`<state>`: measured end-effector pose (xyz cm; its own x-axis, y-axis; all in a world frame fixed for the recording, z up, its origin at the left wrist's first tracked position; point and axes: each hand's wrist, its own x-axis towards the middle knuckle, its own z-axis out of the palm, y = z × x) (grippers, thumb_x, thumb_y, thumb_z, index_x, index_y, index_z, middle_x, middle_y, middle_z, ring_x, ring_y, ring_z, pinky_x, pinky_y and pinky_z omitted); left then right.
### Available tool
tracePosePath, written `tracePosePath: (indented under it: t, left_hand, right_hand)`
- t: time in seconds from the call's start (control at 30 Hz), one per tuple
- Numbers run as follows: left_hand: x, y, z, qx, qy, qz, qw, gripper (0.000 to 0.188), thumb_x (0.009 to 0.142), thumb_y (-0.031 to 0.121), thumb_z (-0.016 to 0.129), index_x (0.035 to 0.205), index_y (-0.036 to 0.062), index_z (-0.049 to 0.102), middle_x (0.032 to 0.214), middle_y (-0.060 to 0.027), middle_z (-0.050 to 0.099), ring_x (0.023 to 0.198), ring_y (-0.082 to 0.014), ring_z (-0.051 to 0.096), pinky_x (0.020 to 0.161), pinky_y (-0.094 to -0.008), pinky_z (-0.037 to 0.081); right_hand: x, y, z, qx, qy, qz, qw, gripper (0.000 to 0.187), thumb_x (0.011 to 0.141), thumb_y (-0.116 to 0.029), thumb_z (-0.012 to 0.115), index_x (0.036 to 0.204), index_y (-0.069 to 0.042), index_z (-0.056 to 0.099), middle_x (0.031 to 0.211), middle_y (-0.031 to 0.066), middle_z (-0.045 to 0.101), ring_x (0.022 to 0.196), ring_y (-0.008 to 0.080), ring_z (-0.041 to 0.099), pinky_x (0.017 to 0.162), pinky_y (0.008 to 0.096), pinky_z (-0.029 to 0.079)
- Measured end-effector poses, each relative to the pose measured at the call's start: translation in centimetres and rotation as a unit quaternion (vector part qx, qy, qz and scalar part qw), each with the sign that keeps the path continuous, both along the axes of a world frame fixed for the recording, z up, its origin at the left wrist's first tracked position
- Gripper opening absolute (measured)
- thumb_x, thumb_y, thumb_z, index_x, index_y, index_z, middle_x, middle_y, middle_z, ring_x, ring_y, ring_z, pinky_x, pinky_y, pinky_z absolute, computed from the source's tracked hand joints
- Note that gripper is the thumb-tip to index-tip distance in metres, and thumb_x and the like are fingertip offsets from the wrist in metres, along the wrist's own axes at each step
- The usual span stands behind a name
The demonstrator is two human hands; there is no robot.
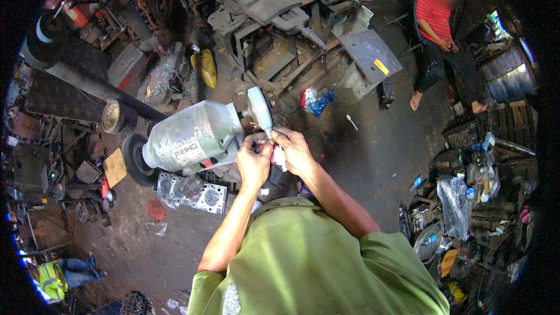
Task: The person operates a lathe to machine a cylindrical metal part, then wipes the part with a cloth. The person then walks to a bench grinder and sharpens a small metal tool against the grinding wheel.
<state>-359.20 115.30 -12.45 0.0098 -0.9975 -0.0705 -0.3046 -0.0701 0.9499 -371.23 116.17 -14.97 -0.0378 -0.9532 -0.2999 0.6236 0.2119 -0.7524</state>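
A grey-green bench grinder point(195, 131) with worn paint stands in front of me, a little to the left. Its pale grinding wheel point(261, 111) is at the right end, and a dark wheel point(137, 160) is at the left end. Close below the pale wheel, my left hand point(254, 156) is closed with its fingers bunched. My right hand point(293, 150) is pinched right beside it, and the fingertips of both meet at the wheel's lower edge. A small orange glow shows there. Whatever the fingers hold is hidden by them.
An engine cylinder head point(192, 192) lies below the grinder. Beyond stands a cluttered metal workbench point(274, 17) beside a steel plate point(370, 58). A person in a red striped shirt point(434, 14) sits at far right; another in a yellow vest point(52, 280) is at lower left. Scrap point(455, 204) lines the right side.
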Motion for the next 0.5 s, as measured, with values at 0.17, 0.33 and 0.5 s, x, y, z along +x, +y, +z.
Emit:
tracePosePath:
  t: [0.17,0.33,0.5]
  left_hand:
    - [-0.3,-0.2,0.1,0.003,-0.007,-0.016,1.0,0.023,0.082,0.012,0.073,0.101,-0.0008,0.068,0.089,-0.0106,0.073,0.079,-0.0146,0.066,0.075,-0.0295,0.052]
    - [0.1,-0.2,-0.1,-0.003,0.007,-0.011,1.0,0.023,0.081,0.013,0.074,0.101,0.0015,0.069,0.086,-0.0109,0.072,0.077,-0.0152,0.067,0.073,-0.0312,0.053]
    - [0.7,0.1,0.1,0.017,0.037,-0.005,0.999,0.021,0.083,0.011,0.073,0.101,0.0011,0.068,0.087,-0.0094,0.072,0.078,-0.0134,0.065,0.073,-0.0305,0.053]
  right_hand:
    - [-0.3,0.1,-0.2,0.009,-0.006,-0.005,1.0,0.019,0.098,-0.012,0.055,0.106,0.003,0.063,0.088,0.0078,0.066,0.071,0.0141,0.063,0.064,0.0278,0.054]
    - [0.0,-0.1,-0.1,0.006,0.013,-0.008,1.0,0.019,0.097,-0.01,0.056,0.108,0.004,0.062,0.09,0.0079,0.067,0.073,0.0139,0.064,0.065,0.0279,0.054]
    - [0.6,0.1,-0.2,-0.004,-0.002,-0.006,1.0,0.019,0.096,-0.01,0.057,0.108,0.003,0.063,0.088,0.005,0.066,0.071,0.0104,0.061,0.063,0.0255,0.051]
